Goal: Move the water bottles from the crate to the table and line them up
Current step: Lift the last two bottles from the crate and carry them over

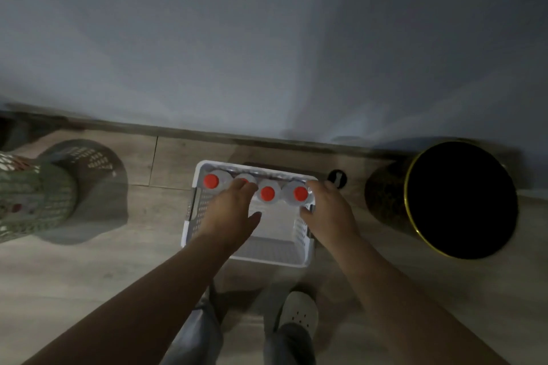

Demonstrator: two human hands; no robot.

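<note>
- Legs and a pale shoe (298,312) show at the bottom of the view, feet planted just short of the crate (189,216), which suggests the person stands over it and leans down to reach in.
- Both bare forearms stretch forward and down into the crate, one on each side, probably so that two bottles can come out in one go.
- The left hand (229,210) lies over the second bottle from the left (246,179), fingers spread and curled loosely over its cap; whether it has closed on the bottle I cannot tell.
- The right hand (327,213) cups the outer side of the rightmost bottle (300,193), thumb low, fingers round the far side, partly open and not visibly clamped.
- The white crate sits on the wood floor; its near half is bare, and four red-capped bottles stand upright in a row against its far wall, touching one another.
- No table is in view, so none looks moved yet.
- To the left a green basket (32,195) stands, to the right a dark round bin (456,198), both apart from the crate.
- Beyond is a plain wall (267,38).
</note>
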